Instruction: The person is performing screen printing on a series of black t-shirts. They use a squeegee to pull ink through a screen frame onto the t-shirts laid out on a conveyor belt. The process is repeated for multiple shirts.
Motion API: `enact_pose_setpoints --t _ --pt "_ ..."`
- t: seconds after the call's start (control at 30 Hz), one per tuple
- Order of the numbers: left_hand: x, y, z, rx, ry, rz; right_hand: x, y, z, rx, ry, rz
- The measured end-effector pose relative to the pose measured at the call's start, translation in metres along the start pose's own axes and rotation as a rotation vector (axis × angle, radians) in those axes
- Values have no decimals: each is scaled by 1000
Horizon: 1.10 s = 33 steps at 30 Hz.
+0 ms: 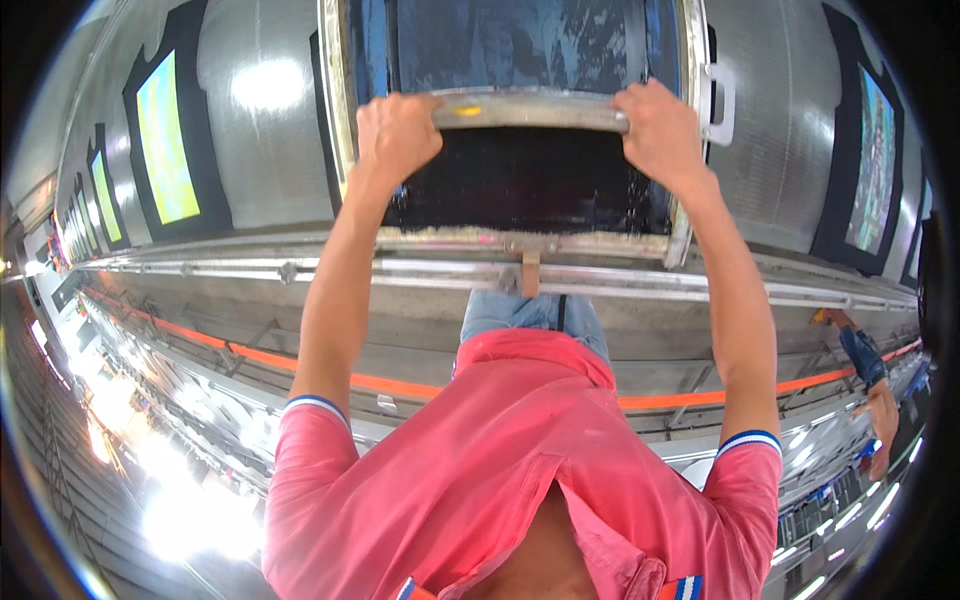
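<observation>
A screen-printing frame (690, 45) with pale, ink-stained edges lies in front of me. Across it sits a long metal-topped squeegee (530, 108) with a small yellow mark. My left hand (398, 138) is closed round its left end, and my right hand (660, 130) grips the right end. Dark wet ink (530, 185) covers the mesh on the near side. Beyond the squeegee the mesh (520, 45) looks bluish and streaked. Its lower edge and blade are hidden from view.
Black shirts bearing a yellow-green print (165, 140) and a multicoloured print (872, 160) lie on the grey table (265, 150) to both sides. Metal rails (440, 270) run along the near edge. A white handle (722, 105) juts from the frame's right. Another person's arm (878, 405) shows far right.
</observation>
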<state>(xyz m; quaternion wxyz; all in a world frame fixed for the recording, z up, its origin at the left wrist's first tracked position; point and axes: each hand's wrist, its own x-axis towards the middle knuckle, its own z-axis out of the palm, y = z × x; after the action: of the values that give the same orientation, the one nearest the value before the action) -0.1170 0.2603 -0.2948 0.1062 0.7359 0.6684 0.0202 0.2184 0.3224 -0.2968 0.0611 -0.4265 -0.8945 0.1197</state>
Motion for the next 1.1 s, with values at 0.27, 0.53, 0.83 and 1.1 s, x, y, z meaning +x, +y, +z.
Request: enact_pose_setpoints --t 0.27,0.53,0.83,1.1 --pt "-133 36 23 -89 -111 6 -133 -70 25 102 -71 79" --pt "-35 18 16 -73 -633 -33 -38 -21 16 180 -699 322" --pt "54 -7 -36 -112 -927 133 30 -1 -69 391 -781 362" --pt "269 -31 -98 143 -105 47 218 126 -100 -50 -173 236"
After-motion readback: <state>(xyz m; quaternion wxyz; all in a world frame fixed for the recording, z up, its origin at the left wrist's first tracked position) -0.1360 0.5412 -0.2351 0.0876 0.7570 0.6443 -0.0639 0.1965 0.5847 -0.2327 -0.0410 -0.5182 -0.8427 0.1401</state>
